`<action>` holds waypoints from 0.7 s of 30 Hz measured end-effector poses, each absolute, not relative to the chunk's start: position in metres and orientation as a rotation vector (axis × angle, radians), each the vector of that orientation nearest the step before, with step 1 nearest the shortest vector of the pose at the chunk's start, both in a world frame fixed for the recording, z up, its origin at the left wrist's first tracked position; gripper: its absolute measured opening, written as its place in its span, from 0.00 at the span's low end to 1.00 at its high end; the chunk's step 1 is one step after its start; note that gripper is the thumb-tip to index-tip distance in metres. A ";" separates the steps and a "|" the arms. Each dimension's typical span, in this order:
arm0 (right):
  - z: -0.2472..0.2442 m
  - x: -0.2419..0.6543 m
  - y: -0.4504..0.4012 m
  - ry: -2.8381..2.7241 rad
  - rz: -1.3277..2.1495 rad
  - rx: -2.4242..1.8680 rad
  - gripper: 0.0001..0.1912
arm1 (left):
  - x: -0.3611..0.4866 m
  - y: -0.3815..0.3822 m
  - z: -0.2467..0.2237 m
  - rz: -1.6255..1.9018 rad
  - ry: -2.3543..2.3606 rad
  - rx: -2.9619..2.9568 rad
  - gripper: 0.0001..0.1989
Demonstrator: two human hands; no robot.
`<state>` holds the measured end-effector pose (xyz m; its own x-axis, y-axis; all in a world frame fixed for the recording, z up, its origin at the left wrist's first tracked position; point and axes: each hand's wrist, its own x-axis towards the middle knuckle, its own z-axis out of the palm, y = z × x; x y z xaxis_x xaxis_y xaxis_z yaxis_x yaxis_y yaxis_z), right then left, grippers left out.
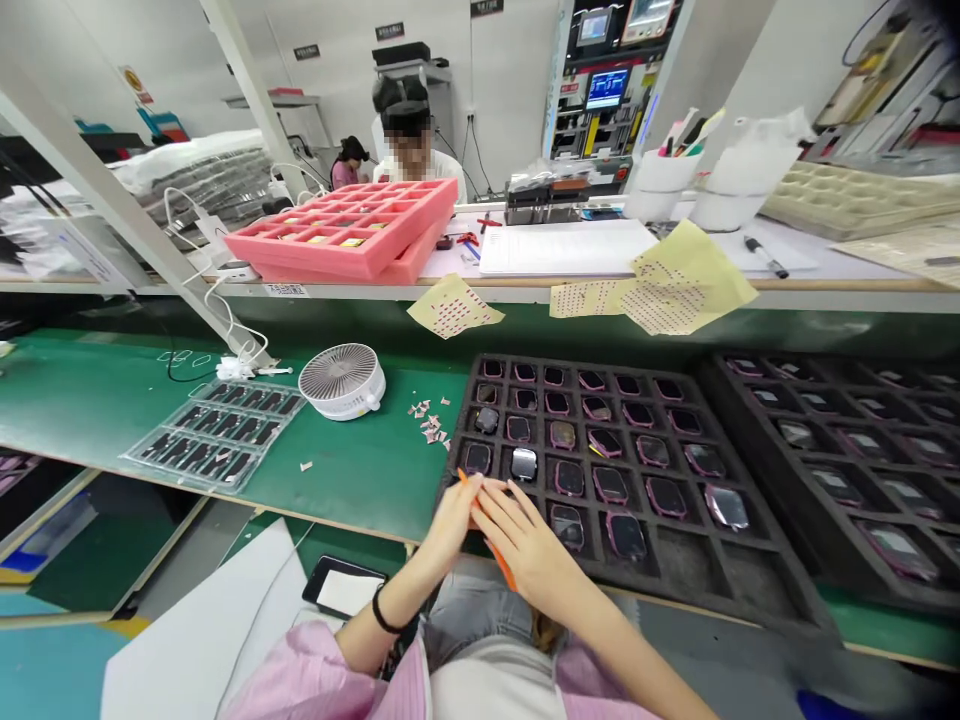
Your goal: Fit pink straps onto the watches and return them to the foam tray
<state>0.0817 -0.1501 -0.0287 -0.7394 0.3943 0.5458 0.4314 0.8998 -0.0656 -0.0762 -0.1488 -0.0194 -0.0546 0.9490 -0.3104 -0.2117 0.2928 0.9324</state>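
Left hand and right hand pressed close together, curled around an orange plastic stick, can't really tell which one's pinching it, tip poking over the corner of a black foam tray, shiny silver panel sitting in a nearby pocket

I log this site as an electronics assembly workshop: a green bench mat, black foam trays of small device parts, a pink foam tray, and a control-panel machine.

Your head camera looks forward and down, your left hand and right hand close at bottom centre.
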 end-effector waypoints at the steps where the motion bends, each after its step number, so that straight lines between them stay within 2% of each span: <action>1: -0.026 0.078 -0.147 -2.497 -0.078 -0.600 0.26 | -0.094 -0.140 -0.014 1.133 1.315 0.861 0.27; 3: -0.022 0.075 -0.141 -2.460 -0.023 -0.656 0.22 | -0.133 -0.121 -0.004 1.145 1.540 1.015 0.28; 5: -0.023 0.077 -0.138 -2.400 0.048 -0.752 0.15 | -0.169 -0.104 0.001 1.008 1.920 1.308 0.25; 8: -0.031 0.083 -0.138 -2.385 0.088 -0.848 0.08 | -0.204 -0.086 -0.006 0.487 2.337 1.564 0.17; 13: -0.044 0.083 -0.144 -2.392 0.050 -0.870 0.15 | -0.207 -0.077 -0.025 0.354 2.483 1.797 0.09; 15: -0.046 0.082 -0.145 -2.426 0.010 -0.839 0.15 | -0.197 -0.070 -0.024 0.412 2.429 2.037 0.10; 21: -0.047 0.086 -0.149 -2.540 -0.107 -0.719 0.09 | -0.144 -0.010 -0.006 0.569 1.740 2.424 0.13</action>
<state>0.0855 -0.1489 -0.0472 -0.7385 0.4720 0.4814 0.5108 0.8578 -0.0574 -0.1443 -0.0095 -0.0060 0.2752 0.9313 0.2388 0.8923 -0.3399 0.2971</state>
